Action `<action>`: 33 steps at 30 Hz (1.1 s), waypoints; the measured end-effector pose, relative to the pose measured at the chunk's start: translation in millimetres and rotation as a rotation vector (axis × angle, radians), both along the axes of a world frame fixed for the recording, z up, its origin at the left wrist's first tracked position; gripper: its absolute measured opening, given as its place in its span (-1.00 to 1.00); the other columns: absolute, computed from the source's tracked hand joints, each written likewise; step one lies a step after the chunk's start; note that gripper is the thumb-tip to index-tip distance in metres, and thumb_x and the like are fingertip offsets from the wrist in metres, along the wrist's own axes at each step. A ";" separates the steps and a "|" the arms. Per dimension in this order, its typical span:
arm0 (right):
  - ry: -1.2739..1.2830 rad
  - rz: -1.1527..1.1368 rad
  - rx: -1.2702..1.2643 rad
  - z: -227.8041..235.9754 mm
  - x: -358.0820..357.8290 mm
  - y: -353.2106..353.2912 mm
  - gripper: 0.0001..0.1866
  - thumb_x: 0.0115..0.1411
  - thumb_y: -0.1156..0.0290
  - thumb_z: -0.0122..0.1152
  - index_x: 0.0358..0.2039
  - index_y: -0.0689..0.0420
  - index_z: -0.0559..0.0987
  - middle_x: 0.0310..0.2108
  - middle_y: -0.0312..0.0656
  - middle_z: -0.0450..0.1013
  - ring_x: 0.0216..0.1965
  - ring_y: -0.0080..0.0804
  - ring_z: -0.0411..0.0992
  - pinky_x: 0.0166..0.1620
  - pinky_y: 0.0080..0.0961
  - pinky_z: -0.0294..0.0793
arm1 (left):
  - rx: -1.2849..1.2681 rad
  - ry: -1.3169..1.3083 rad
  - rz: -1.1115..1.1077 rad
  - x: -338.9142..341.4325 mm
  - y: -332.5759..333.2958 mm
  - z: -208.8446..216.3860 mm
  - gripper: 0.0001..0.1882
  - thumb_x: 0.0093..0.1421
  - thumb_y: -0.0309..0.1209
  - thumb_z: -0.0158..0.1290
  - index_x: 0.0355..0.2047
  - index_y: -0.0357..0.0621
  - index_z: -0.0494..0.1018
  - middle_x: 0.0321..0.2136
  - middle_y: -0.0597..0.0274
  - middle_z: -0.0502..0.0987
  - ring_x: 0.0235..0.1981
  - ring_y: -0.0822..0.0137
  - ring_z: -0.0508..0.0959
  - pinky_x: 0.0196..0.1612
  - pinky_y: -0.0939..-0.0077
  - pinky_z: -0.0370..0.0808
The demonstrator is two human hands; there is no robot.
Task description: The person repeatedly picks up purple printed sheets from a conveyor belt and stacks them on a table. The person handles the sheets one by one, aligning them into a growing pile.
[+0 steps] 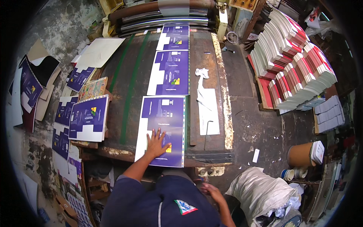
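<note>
Nearest, the right hand (213,192) is by the front edge of the surface (115,113), right of the sheet (166,113) and apart from it, its fingers loosely bent; whether its grip has anything cannot be told. The left hand (155,145) is the nearer to the sheet: its grip is released, fingers spread flat on the near half, slightly left of middle, so most of the sheet's long axis runs ahead of it. Beyond, in line, lie a second sheet (166,72) and a third sheet (174,38), which reaches the rollers (140,26).
</note>
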State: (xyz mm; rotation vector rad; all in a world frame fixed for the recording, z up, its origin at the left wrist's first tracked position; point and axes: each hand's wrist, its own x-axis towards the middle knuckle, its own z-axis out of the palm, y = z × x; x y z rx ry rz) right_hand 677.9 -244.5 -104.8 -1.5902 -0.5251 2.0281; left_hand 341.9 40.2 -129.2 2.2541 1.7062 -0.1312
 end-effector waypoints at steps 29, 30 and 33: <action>-0.174 0.444 -0.428 -65.5 539.6 104.7 -0.54 0.38 0.09 0.01 0.17 0.06 0.42 -0.12 -0.24 0.54 -0.19 -0.42 0.51 -0.18 -0.47 0.49 | 0.112 0.098 0.753 164.6 57.3 -17.0 -0.13 0.29 0.20 -0.17 0.38 -0.19 0.02 0.40 -0.05 0.01 0.45 -0.08 -0.15 0.37 -0.29 -0.29; -0.149 0.490 -0.351 -70.1 563.2 121.1 -0.54 0.38 0.08 0.00 0.18 0.06 0.41 -0.12 -0.23 0.54 -0.19 -0.42 0.51 -0.18 -0.46 0.49 | 0.107 0.097 0.794 170.6 62.8 -18.0 -0.13 0.30 0.20 -0.17 0.38 -0.19 0.02 0.40 -0.04 0.01 0.45 -0.07 -0.15 0.37 -0.29 -0.28; -0.073 0.628 -0.037 -100.1 660.7 187.5 -0.53 0.39 0.06 -0.03 0.18 0.05 0.40 -0.12 -0.22 0.54 -0.19 -0.40 0.51 -0.18 -0.44 0.50 | 0.134 0.099 0.945 183.1 81.4 -18.5 -0.12 0.30 0.23 -0.20 0.39 -0.18 0.01 0.40 -0.03 0.02 0.45 -0.06 -0.12 0.38 -0.26 -0.26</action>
